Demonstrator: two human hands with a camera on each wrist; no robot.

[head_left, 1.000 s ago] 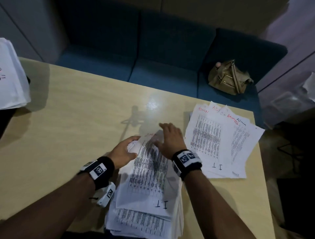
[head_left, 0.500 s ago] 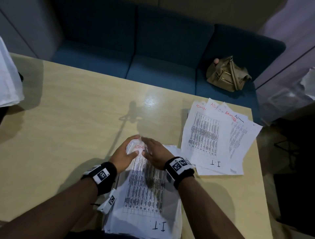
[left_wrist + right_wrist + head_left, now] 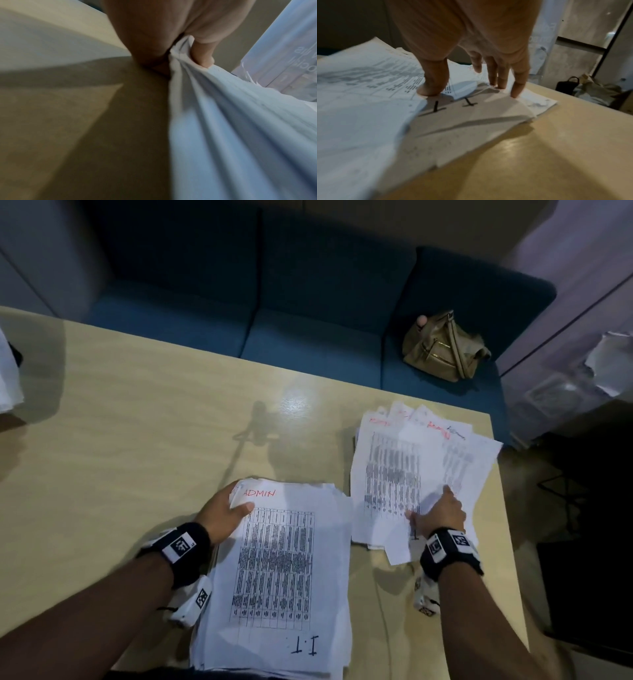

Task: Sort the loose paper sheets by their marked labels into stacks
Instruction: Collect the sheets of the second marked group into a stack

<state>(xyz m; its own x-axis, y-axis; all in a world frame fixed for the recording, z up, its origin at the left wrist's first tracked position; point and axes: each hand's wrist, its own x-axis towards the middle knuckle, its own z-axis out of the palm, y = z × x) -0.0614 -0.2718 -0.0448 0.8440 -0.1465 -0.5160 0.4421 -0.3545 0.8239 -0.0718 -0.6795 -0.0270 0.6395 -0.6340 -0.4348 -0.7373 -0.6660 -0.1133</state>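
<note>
A thick stack of printed sheets (image 3: pixel 284 559) lies at the table's near edge. Its top sheet bears "ADMIN" in red at the far end and "I.T" in black at the near end. My left hand (image 3: pixel 222 511) pinches the stack's far left corner, thumb on top; in the left wrist view my left hand (image 3: pixel 180 54) holds the stack (image 3: pixel 223 121) bunched at that corner. A fanned pile of sheets (image 3: pixel 394 467) lies to the right. My right hand (image 3: pixel 438 510) rests on its near end. In the right wrist view my right hand (image 3: pixel 471 83) presses this pile (image 3: pixel 359 81) with straight fingers.
The pale wooden table (image 3: pixel 137 440) ends just right of the fanned pile. Behind it stands a blue sofa (image 3: pixel 274 285) with a tan handbag (image 3: pixel 442 347). More white paper (image 3: pixel 7 378) shows at the left edge. A black bag (image 3: pixel 566 86) sits on the floor at right.
My right hand has moved from the near stack to the right pile, taking the top sheet along. The left hand has kept hold of the stack's corner. A sheet headed ADMIN now tops the stack.
</note>
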